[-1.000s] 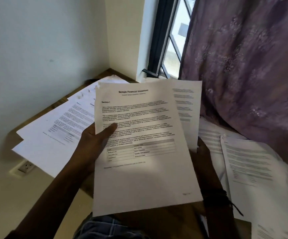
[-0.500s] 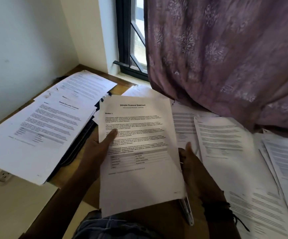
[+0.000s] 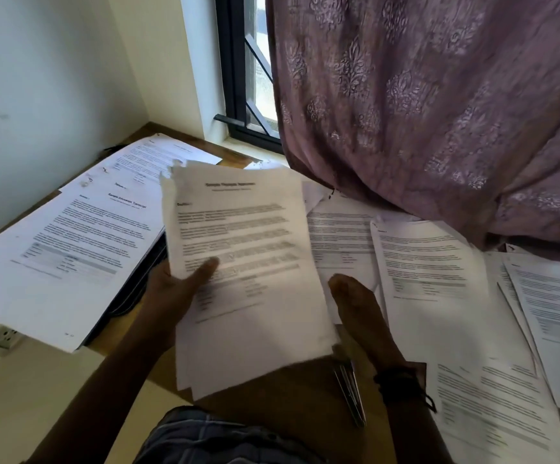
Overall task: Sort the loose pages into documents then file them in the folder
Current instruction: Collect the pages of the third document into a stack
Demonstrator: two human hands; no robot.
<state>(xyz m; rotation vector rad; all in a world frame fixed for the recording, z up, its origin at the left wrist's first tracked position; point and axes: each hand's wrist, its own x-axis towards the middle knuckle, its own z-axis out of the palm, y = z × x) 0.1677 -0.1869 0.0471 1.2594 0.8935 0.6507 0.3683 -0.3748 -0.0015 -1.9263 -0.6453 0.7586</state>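
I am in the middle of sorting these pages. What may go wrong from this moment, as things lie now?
1. The held stack is fanned at its bottom corner, and the left hand pinches only one edge; sheets might slip out.
2. The left pile overhangs the table edge; a nudge may tip it off.
3. The loose pages on the right overlap, so documents may get mixed.

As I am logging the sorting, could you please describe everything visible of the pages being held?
The held pages are several white printed sheets, slightly fanned at the bottom, the top one showing a blurred heading, paragraphs and a table. They tilt above the wooden desk. The left hand grips their left edge, thumb on top; the right hand is at the right edge, its grip hidden.
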